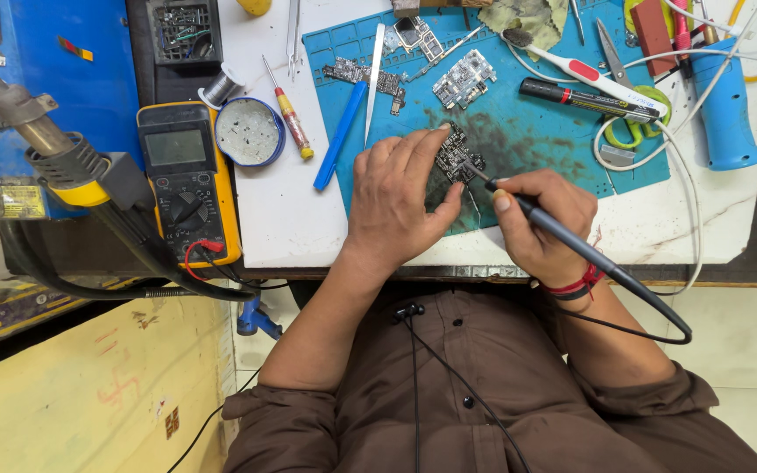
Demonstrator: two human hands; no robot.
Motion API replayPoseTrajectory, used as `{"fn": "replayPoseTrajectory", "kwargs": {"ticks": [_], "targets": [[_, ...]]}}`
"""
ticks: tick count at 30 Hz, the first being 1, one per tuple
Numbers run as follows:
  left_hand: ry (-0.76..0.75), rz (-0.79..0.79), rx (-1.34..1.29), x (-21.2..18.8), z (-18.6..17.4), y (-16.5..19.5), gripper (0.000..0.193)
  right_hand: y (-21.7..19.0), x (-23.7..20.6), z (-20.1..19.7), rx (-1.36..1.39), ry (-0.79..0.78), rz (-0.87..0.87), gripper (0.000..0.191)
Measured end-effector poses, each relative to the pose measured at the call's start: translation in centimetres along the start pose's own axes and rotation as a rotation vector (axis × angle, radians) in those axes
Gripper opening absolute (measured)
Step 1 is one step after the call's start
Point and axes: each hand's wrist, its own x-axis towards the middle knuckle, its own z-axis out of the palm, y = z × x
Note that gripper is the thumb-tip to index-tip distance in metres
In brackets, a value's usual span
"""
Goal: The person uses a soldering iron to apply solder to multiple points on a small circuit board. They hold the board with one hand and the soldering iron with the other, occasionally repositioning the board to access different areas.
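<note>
Head view, looking down on a white tabletop carrying a blue work mat.

The left hand lies palm down on the mat. Its fingers are stretched forward and its thumb is pressed in from the side, pinning a small dark circuit board flat against the mat. The board sits on a darkened, stained patch near the mat's front edge, partly covered by the fingertips.

The right hand is closed in a pen grip around a black soldering iron; thumb and forefinger clamp the shaft near the front. The iron's tip meets the right edge of the circuit board. Its black cable loops back past the wrist, which wears a red thread band.

Surroundings on the tabletop:
- Further circuit boards lie at the mat's far side, well apart from the hands.
- A blue pen-shaped tool and metal tweezers lie just left of the left hand.
- A yellow multimeter stands at the left edge, beside a round tin and a red-and-yellow screwdriver.
- A black marker and a white-and-red brush lie beyond the right hand.
- A hot-air nozzle hangs at far left.
</note>
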Motion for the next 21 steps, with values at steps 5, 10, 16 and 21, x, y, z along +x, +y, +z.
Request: {"fn": "replayPoseTrajectory", "kwargs": {"ticks": [5, 10, 16, 21], "targets": [[-0.005, -0.001, -0.009, -0.01, 0.01, 0.03, 0.065, -0.17, 0.22, 0.05, -0.017, -0.049, -0.007, 0.009], [-0.008, -0.002, -0.012, -0.02, -0.03, 0.06, 0.064, -0.29, 0.39, 0.13, -0.015, -0.056, -0.015, 0.010], [-0.002, 0.002, -0.008, 0.01, -0.07, 0.04, 0.065, -0.31, 0.42, 0.09, -0.017, -0.056, -0.016, 0.009], [-0.006, -0.003, -0.008, -0.05, -0.05, 0.10, 0.065, -0.33, 0.44, 0.08, -0.020, -0.061, -0.020, 0.009]]}}
